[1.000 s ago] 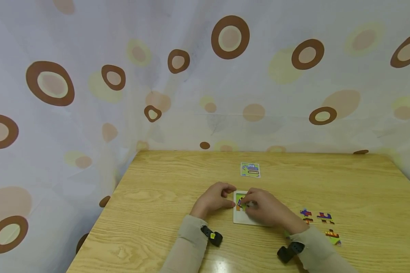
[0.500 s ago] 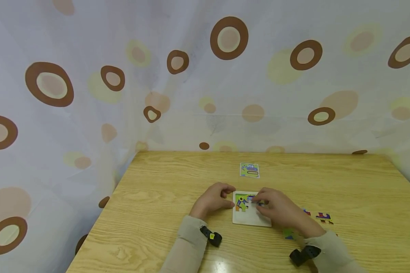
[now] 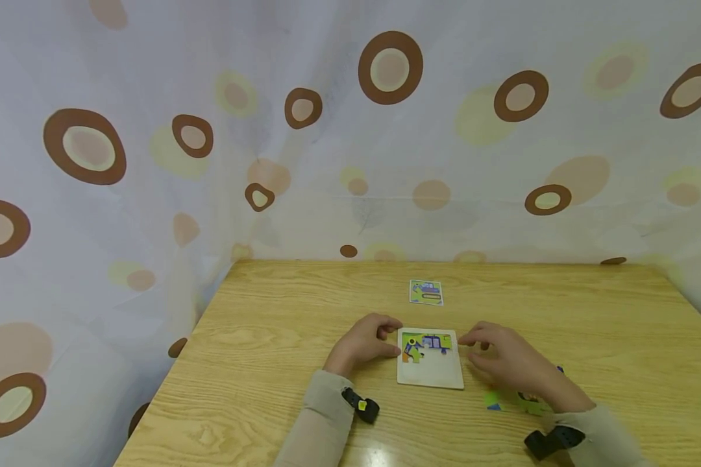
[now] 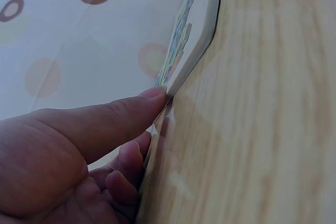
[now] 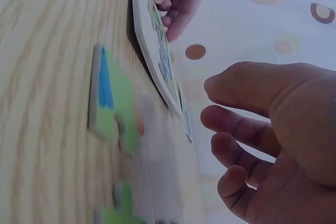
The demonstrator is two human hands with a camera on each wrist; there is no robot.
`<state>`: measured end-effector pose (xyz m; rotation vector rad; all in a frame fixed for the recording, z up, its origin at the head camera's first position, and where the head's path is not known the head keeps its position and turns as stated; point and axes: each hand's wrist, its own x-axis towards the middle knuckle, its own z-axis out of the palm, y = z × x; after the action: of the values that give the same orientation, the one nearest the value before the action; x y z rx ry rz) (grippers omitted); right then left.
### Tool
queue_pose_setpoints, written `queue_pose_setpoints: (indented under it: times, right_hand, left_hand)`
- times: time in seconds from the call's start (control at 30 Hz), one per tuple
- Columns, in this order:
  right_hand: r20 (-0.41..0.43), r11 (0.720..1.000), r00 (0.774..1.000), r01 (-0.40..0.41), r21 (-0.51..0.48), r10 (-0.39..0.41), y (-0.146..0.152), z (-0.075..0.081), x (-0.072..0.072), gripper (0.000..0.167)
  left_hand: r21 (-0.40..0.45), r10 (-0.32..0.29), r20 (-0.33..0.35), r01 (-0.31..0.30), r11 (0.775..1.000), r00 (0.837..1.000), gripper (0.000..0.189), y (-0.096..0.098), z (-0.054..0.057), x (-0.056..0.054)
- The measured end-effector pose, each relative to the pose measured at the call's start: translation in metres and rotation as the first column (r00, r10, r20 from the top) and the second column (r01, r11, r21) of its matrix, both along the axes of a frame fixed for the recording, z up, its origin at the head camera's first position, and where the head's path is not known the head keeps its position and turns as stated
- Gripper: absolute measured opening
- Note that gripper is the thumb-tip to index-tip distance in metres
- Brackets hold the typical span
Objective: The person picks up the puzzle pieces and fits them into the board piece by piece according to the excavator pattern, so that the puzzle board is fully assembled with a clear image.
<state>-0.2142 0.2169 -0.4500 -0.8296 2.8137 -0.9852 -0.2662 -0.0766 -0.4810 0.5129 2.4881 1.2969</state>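
Note:
A square white puzzle tray (image 3: 432,376) lies on the table, with jigsaw pieces (image 3: 436,342) showing a blue-and-green vehicle along its upper part and left side. My left hand (image 3: 365,340) holds the tray by its upper left corner, the thumb on the left edge and the index finger near the top. In the left wrist view the thumb (image 4: 121,114) meets the tray rim. My right hand (image 3: 511,360) hovers just right of the tray with loosely bent fingers and nothing between them. Below it lie loose puzzle pieces (image 3: 493,400), partly covered by the right arm.
Behind the tray lies a small picture card (image 3: 426,292) of a similar vehicle. A wooden table (image 3: 280,311) carries everything, and a patterned cloth (image 3: 327,149) hangs along its back and left sides. Another loose piece (image 5: 122,205) appears at the bottom of the right wrist view.
The right hand has let go of a jigsaw piece at the tray's upper right and moved right, off the tray. The left hand stays at the tray's corner.

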Motion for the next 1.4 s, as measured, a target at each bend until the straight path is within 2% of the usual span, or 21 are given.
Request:
queue_pose_setpoints:
  times: [0.23,0.43,1.13,1.4]
  right_hand:
    - [-0.01,1.0,1.0,-0.001,0.01,0.001,0.025,0.001,0.002,0.022]
    - [0.004,0.998,1.0,0.022,0.06,-0.022,0.042,-0.001,0.004,0.026]
    - [-0.013,0.997,0.998,-0.054,0.052,0.055,0.087,-0.014,0.012,0.031]
    - [0.051,0.995,0.994,-0.101,0.023,0.099,0.092,-0.018,0.011,0.035]
  left_hand:
    - [-0.002,-0.004,0.0,0.004,1.0,1.0,0.045,0.0,0.001,0.0]
    - [-0.002,-0.003,-0.003,0.003,1.0,1.0,0.045,0.0,0.0,-0.001]
    - [-0.009,-0.005,-0.009,0.005,1.0,1.0,0.046,0.0,-0.002,-0.002]
    - [0.003,-0.007,-0.003,0.007,1.0,1.0,0.046,0.001,0.0,0.0]
